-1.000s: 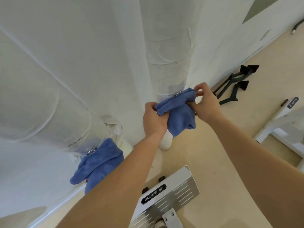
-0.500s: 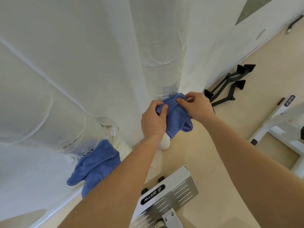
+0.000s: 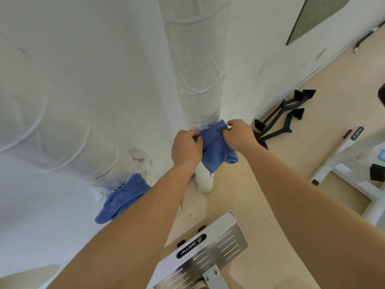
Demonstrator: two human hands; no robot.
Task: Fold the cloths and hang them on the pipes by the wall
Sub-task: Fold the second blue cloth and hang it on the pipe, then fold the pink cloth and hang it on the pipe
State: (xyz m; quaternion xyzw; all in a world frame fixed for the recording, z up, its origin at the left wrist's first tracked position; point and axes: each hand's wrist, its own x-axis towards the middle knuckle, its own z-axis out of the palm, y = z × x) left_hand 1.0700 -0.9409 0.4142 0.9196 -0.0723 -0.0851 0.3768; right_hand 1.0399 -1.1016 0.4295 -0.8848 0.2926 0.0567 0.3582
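A folded blue cloth point(image 3: 216, 149) hangs against the lower end of the white wrapped upright pipe point(image 3: 198, 84) at the wall corner. My left hand point(image 3: 186, 148) grips its left side and my right hand point(image 3: 239, 136) pinches its upper right edge, close to a metal clip on the pipe. A second blue cloth point(image 3: 123, 199) is draped over the big wrapped pipe point(image 3: 62, 142) at the lower left, beside another clip, with no hand on it.
A silver slotted metal plate point(image 3: 208, 253) with a black label lies on the beige floor below my arms. Black handle attachments point(image 3: 285, 115) lie by the wall at right. A white machine frame point(image 3: 358, 167) stands at far right.
Both hands carried the cloth a little forward and down to the pipe's lower end. My right hand shifted its hold along the cloth's top edge.
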